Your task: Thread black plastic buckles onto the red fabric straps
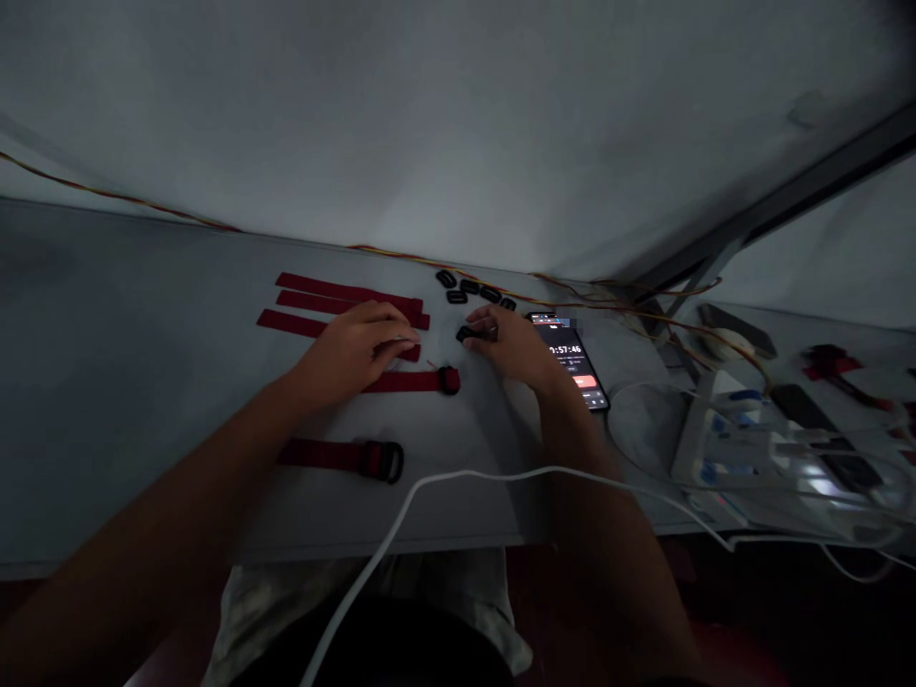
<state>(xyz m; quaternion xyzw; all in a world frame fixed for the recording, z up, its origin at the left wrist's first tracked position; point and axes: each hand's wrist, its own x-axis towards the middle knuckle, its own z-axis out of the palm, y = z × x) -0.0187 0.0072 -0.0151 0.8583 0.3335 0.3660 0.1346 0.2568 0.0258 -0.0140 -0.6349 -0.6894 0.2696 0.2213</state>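
Observation:
My left hand (358, 345) rests over the red straps, its thumb and fingers pinched together near the end of one strap (409, 353); what is between the fingertips is hidden. Between the fingertips of my right hand (505, 343) is a small black buckle (467, 333). Several red straps (315, 285) lie side by side at the back left. Below my left hand lies a strap (405, 383) with a black buckle (448, 380) at its right end. Nearer the front edge is another strap (322, 454) with black rings (391, 463).
Several loose black buckles (456, 297) sit behind my right hand. A lit phone (572, 358) lies beside my right forearm. A white cable (465, 474) crosses in front, over the forearm. Thin wires (401, 254) run along the wall; a white power strip (722, 439) stands right.

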